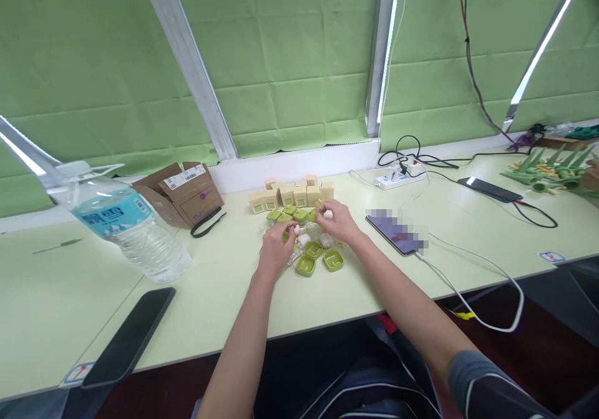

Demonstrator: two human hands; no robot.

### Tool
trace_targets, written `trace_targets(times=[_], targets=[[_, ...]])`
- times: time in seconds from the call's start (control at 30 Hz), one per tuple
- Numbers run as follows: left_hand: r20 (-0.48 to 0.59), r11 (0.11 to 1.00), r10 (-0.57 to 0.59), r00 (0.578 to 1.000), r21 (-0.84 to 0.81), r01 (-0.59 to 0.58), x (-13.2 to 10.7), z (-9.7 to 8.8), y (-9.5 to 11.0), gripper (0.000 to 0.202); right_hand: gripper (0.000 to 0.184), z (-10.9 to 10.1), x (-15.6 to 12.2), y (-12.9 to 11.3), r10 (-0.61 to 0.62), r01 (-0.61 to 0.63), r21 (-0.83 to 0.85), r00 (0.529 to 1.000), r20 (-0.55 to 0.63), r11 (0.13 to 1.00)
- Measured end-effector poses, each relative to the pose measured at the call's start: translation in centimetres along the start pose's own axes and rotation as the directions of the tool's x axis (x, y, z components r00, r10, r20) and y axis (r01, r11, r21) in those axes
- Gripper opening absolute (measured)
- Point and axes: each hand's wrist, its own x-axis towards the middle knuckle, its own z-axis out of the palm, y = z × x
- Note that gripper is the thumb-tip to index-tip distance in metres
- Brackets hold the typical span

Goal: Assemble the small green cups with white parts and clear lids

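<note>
My left hand [276, 247] is closed in a pinch on a small white piece [296, 229]. To its right, my right hand [337, 219] pinches another small white piece [328, 215]. Both hands are just above the tabletop, over a cluster of small parts. Open green square cases [306, 265] lie nearest to me, hollow side up, and another green case [334, 260] sits beside them. Loose white pieces [326, 240] rest between the hands. Behind, several green parts [289, 210] stand close together, with clear plastic parts partly hidden by my left hand.
Several small tan boxes [299, 195] stand in rows at the back. On the left are a large water bottle [135, 231], an open cardboard box [187, 197] and a black phone [128, 338]. A charging phone [395, 235], cables and a power strip [400, 178] lie on the right.
</note>
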Motion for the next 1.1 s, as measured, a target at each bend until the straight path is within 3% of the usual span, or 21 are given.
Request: trace_targets(times=[0.2,0.43,0.63,0.93,1.1], targets=[[-0.016,1.000,-0.016,1.000,0.004,0.016,-0.1,0.0,-0.1,0.020,0.007,-1.6,0.4,1.4,0.248,-0.255,-0.308,0.967,-0.061,0.917],[-0.011,0.999,-0.036,0.999,0.010,0.037,0.0,0.0,0.0,0.022,0.013,-3.1,0.7,1.3,0.537,-0.482,-0.506,0.842,-0.043,0.716],[-0.008,0.999,-0.045,0.999,-0.001,0.045,-0.1,0.1,-0.1,0.022,0.019,-3.3,0.6,1.2,0.627,-0.480,-0.582,0.776,0.068,0.657],[-0.007,0.999,-0.032,0.999,-0.001,0.032,0.0,0.2,-0.2,0.023,0.019,-2.8,0.2,0.9,0.599,-0.390,-0.604,0.779,0.187,0.695],[-0.017,1.000,-0.025,1.000,0.004,0.025,-0.1,0.1,-0.2,0.023,0.025,-2.6,0.2,0.9,0.592,-0.427,-0.555,0.792,0.152,0.714]])
